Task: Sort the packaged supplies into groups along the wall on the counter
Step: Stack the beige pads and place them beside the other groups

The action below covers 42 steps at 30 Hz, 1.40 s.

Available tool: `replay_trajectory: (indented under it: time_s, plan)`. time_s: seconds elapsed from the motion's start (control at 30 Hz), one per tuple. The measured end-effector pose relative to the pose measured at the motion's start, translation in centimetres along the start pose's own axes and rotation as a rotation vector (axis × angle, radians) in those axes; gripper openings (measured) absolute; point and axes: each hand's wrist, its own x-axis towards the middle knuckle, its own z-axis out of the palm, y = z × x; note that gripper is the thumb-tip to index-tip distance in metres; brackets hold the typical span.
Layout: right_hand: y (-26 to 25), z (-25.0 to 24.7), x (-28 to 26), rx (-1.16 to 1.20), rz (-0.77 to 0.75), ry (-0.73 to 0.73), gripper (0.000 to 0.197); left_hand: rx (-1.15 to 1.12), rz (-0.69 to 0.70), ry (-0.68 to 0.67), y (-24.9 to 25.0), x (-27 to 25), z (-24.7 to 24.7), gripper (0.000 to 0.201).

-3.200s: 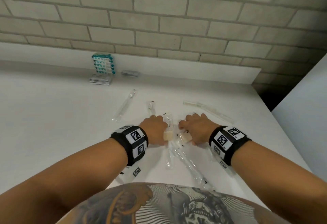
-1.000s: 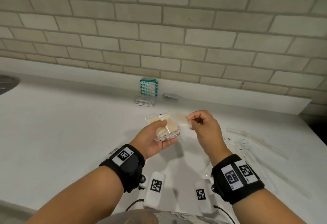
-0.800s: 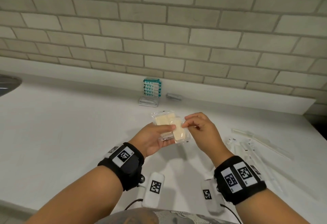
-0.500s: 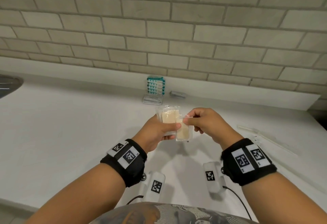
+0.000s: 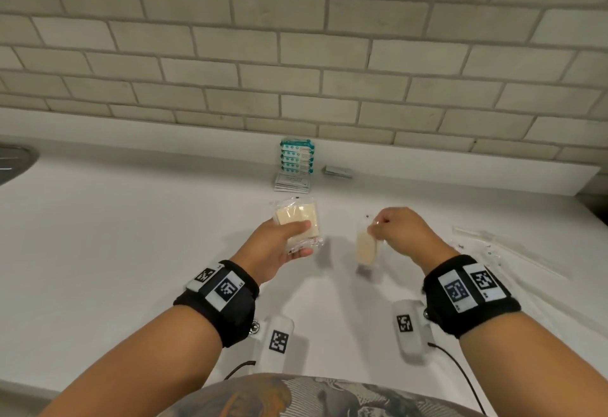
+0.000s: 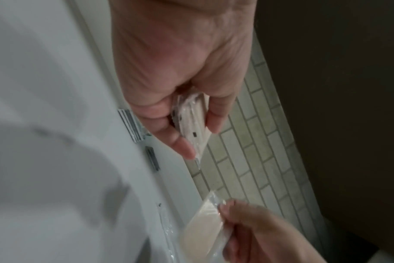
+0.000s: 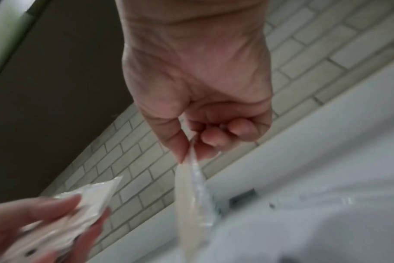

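While both hands [image 5: 276,245] [image 5: 403,230] pinch beige packets [image 5: 297,219] [image 5: 366,247], white counter [image 5: 115,235] meets brick wall [image 5: 296,44].

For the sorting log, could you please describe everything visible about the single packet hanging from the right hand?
The single packet is a slim clear plastic wrapper with a flat beige pad inside. It hangs upright above the white counter, touching nothing else. The right hand pinches its top edge between thumb and fingertip, apart from the stack in the left hand. Its outline is blurred.

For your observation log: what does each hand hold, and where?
Left hand grips stacked beige packets across their lower half; right hand pinches one beige packet by its top edge.
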Motion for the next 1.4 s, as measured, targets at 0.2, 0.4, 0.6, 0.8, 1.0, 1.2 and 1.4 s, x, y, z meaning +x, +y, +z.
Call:
replay_trajectory:
  time_s: [0.2,0.4,0.6,0.8,1.0,1.2,1.4]
  plan:
    - [-0.7,6.1,-0.6,-0.477,0.024,-0.356,0.027,-0.045,-0.059,-0.052,0.7,-0.4,-2.7,0.021]
    - [-5.7,5.8,-0.8,0.284,-0.142,-0.164,0.007,0.025,-0.073,-0.128,1.4,-0.7,-3.1,0.023]
    - [-5.9,5.0,-0.3,0.302,-0.161,-0.029,0.022,-0.030,0.013,-0.116,1.9,-0.1,-2.5,0.017]
    - [-5.4,4.8,-0.8,0.341,-0.175,-0.038,0.015,0.094,0.053,-0.105,1.3,-0.4,-1.8,0.017]
    - [-5.4,4.8,-1.0,0.464,-0.178,-0.013,0.021,0.238,0.104,-0.109,1.3,-0.9,-1.5,0.027]
    - [-5.8,3.8,-1.2,0.458,-0.186,-0.104,0.008,0.379,0.135,-0.073,1.3,-1.0,-1.7,0.032]
    - [-4.1,1.9,0.0,-0.226,-0.154,0.141,0.016,0.226,0.054,-0.079,0.7,-1.2,-2.5,0.024]
